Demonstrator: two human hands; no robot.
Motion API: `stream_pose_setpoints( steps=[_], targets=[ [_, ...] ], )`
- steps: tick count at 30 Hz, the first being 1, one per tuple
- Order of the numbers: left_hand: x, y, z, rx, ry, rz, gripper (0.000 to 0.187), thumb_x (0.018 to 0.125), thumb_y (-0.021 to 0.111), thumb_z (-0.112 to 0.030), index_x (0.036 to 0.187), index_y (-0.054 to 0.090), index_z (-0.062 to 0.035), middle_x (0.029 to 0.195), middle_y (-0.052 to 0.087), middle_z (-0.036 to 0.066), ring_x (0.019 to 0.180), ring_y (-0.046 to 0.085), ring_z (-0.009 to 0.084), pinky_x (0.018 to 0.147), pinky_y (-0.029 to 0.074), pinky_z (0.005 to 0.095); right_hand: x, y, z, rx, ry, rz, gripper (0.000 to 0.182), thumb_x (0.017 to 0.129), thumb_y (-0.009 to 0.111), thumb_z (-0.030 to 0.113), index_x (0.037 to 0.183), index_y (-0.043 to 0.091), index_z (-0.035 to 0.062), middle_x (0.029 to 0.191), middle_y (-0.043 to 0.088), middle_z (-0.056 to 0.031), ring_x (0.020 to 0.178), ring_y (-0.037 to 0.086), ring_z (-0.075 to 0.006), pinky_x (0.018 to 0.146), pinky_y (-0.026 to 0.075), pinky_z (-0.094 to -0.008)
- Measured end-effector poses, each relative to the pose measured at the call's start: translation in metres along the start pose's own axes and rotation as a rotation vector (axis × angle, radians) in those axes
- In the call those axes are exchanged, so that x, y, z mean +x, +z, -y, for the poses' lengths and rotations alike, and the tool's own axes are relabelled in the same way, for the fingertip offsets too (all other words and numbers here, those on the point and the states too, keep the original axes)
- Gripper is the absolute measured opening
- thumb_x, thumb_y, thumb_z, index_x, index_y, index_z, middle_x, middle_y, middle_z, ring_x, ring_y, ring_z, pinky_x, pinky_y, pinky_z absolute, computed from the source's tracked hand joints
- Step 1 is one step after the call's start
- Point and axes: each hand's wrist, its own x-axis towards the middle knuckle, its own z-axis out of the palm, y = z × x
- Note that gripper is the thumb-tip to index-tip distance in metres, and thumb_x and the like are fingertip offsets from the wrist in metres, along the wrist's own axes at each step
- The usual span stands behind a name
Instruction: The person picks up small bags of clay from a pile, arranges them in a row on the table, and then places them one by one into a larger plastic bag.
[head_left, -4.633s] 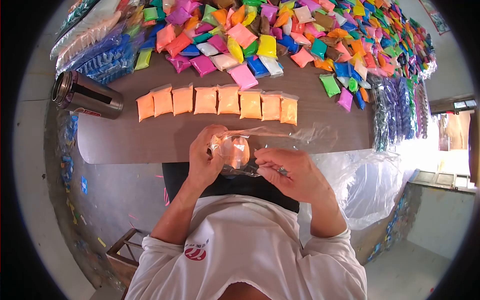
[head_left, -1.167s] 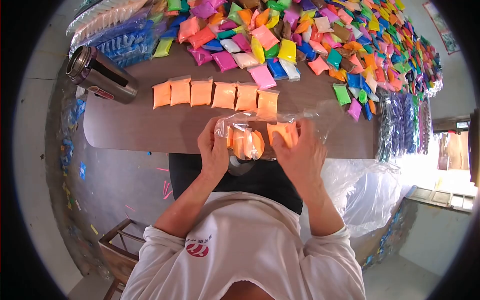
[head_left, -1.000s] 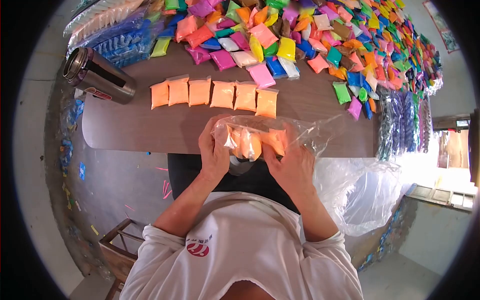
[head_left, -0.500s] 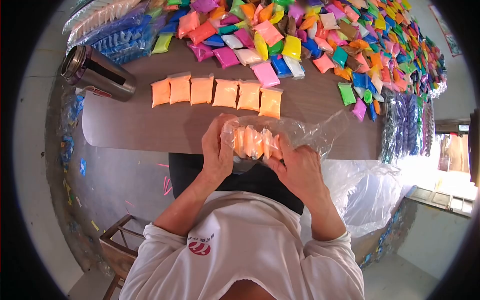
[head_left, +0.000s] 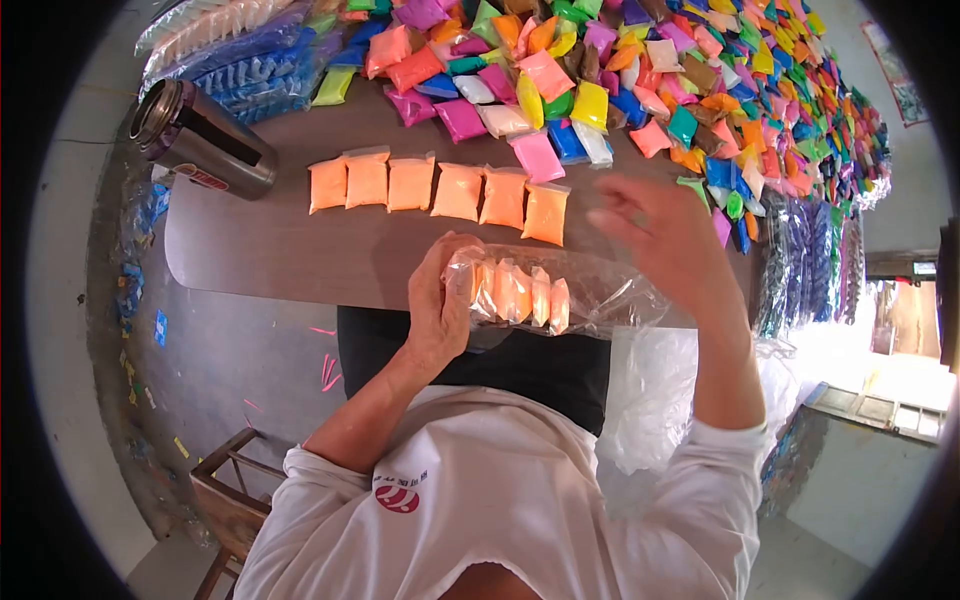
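A clear plastic bag (head_left: 610, 290) lies at the table's near edge, with several orange packets (head_left: 515, 292) standing side by side in it. My left hand (head_left: 440, 290) is wrapped around the bag's left end. Over the table, to the right of the bag, my right hand (head_left: 665, 235) is raised with its fingers partly spread; it is a little blurred and nothing shows in it. Just beyond the bag lies a row of several flat orange packets (head_left: 460, 191), the rightmost packet (head_left: 545, 214) nearest my right hand.
A large heap of coloured packets (head_left: 600, 75) covers the table's far side. On the left a steel flask (head_left: 205, 140) lies tilted beside filled blue bags (head_left: 250, 75). More filled bags (head_left: 815, 255) hang at the right edge. A wooden stool (head_left: 235, 490) stands lower left.
My right hand has let go of the bag and moved up and to the right over the table. My left hand still holds the bag, and the packets inside have spread slightly.
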Motion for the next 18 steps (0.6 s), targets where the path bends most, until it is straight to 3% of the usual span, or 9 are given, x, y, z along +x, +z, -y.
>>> stream_pose_setpoints(
  steps=[2,5,8,11,14,18],
  targets=[
    [-0.001,-0.001,0.0,-0.014,-0.01,-0.002,0.045,0.106,0.049,-0.037,0.107,0.064,0.0052,0.106,0.066,0.013,0.104,0.059,0.0222,0.112,0.036,0.0403,0.022,0.017,-0.009,-0.245,-0.027,0.162,0.038,0.088,0.073,0.031,0.113,0.068,0.0027,0.106,0.07,-0.0184,0.103,0.067,-0.033,0.088,0.051,-0.0458],
    [0.0,-0.002,-0.001,-0.004,-0.023,0.007,0.046,0.105,0.05,-0.039,0.108,0.064,0.0055,0.106,0.066,0.013,0.103,0.06,0.022,0.113,0.035,0.0402,0.052,0.033,-0.016,-0.406,0.104,0.437,0.059,0.085,0.074,0.041,0.126,0.061,0.0004,0.113,0.067,-0.0218,0.109,0.062,-0.0405,0.096,0.047,-0.0472],
    [0.0,-0.003,0.001,0.023,-0.015,0.018,0.048,0.104,0.05,-0.04,0.109,0.063,0.0059,0.105,0.066,0.013,0.102,0.061,0.0219,0.114,0.034,0.0405,0.057,0.053,-0.033,-0.422,0.012,0.405,0.062,0.083,0.075,0.04,0.129,0.059,0.0017,0.112,0.067,-0.0217,0.108,0.062,-0.0405,0.095,0.048,-0.0481],
    [0.001,-0.003,0.001,0.033,-0.007,0.027,0.05,0.104,0.05,-0.042,0.111,0.062,0.0063,0.105,0.066,0.014,0.102,0.062,0.0219,0.114,0.034,0.041,0.052,0.066,-0.053,-0.349,-0.133,0.266,0.057,0.081,0.077,0.04,0.122,0.065,0.0021,0.106,0.069,-0.0195,0.101,0.064,-0.0381,0.089,0.049,-0.0462],
    [0.001,-0.004,0.002,0.034,0.009,0.035,0.052,0.104,0.049,-0.044,0.111,0.061,0.0064,0.104,0.066,0.014,0.102,0.062,0.0219,0.115,0.033,0.0415,0.066,0.05,-0.043,-0.264,0.085,0.585,0.053,0.078,0.08,0.042,0.114,0.07,0.0033,0.097,0.072,-0.015,0.091,0.067,-0.0318,0.082,0.051,-0.0419],
    [0.001,-0.005,0.004,0.043,0.012,0.039,0.054,0.103,0.048,-0.045,0.112,0.061,0.0066,0.105,0.066,0.014,0.102,0.062,0.022,0.115,0.034,0.042,0.067,0.029,-0.028,0.009,0.132,0.519,0.051,0.075,0.083,0.041,0.109,0.073,0.0041,0.09,0.073,-0.0115,0.088,0.068,-0.0257,0.08,0.051,-0.0378]
  ],
)
